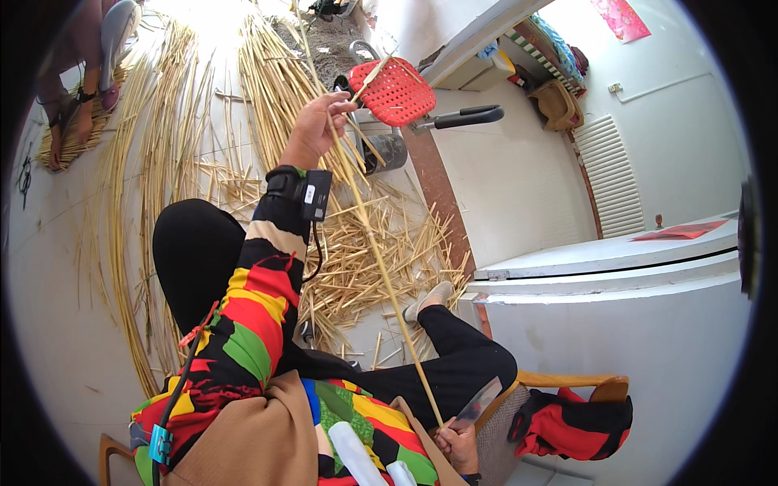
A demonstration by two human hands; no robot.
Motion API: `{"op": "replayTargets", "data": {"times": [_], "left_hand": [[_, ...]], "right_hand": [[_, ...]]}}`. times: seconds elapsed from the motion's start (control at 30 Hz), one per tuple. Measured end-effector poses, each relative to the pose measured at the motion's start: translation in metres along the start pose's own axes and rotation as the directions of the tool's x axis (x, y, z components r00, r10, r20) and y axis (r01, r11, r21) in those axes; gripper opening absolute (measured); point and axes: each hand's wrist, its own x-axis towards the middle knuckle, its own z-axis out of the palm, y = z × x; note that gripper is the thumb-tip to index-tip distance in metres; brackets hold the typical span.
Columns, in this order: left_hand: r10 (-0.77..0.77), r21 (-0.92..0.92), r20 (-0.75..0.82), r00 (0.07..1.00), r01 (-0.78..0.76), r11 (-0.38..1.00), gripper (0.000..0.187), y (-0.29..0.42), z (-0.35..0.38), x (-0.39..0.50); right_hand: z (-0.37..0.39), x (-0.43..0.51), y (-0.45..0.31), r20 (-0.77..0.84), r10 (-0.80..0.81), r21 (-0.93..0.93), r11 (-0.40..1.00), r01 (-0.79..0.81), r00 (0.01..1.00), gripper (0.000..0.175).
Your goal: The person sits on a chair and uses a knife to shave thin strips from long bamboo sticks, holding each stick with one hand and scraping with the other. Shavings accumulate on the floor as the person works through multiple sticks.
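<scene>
A long, pale yellow reed stalk [389, 273] runs slantwise across my lap, from upper left to lower right. My left hand [313, 130] is stretched far forward with its fingers curled round the upper part of that stalk. Down by my right thigh, my right hand [460, 446] grips a knife with a broad, flat blade [479, 403] pointing up and away. The lower end of the stalk meets this hand at the thumb and fingers; the knife's handle is hidden in the palm.
Cut stalk pieces [364, 267] litter the floor ahead. Bundles of long stalks [273, 73] lie beyond and to the left. A red woven seat [394, 91] stands ahead, beside a dark bucket [389, 153]. A co-worker's hands [84, 127] are at upper left. A white door [608, 267] is at right.
</scene>
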Motion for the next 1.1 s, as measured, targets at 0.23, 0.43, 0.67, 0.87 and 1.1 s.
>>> {"op": "replayTargets", "data": {"times": [0.23, 0.43, 0.67, 0.87, 1.1], "left_hand": [[0.023, 0.151, -0.098, 0.995, -0.008, 0.988, 0.014, 0.027, -0.009, -0.001], [-0.136, 0.44, -0.072, 0.988, 0.154, 0.885, 0.013, 0.031, -0.012, -0.012], [-0.2, 0.354, 0.029, 0.979, 0.177, 0.918, 0.013, 0.019, -0.019, -0.011], [-0.149, 0.47, -0.12, 0.981, 0.189, 0.862, 0.014, 0.007, -0.013, -0.012], [-0.132, 0.542, -0.182, 0.974, 0.212, 0.813, 0.017, 0.005, -0.011, -0.015]], "right_hand": [[-0.007, -0.004, -0.002, -0.146, -0.094, -0.209, 0.976, 0.062, 0.985, 0.021], [-0.016, -0.008, -0.007, -0.255, -0.13, -0.28, 0.958, 0.056, 0.958, 0.021], [-0.022, -0.006, -0.006, -0.206, -0.208, -0.413, 0.904, 0.108, 0.956, 0.02], [-0.026, -0.004, -0.002, -0.228, -0.231, -0.418, 0.901, 0.119, 0.946, 0.02], [-0.029, -0.003, -0.002, -0.211, -0.228, -0.411, 0.903, 0.125, 0.951, 0.02]]}}
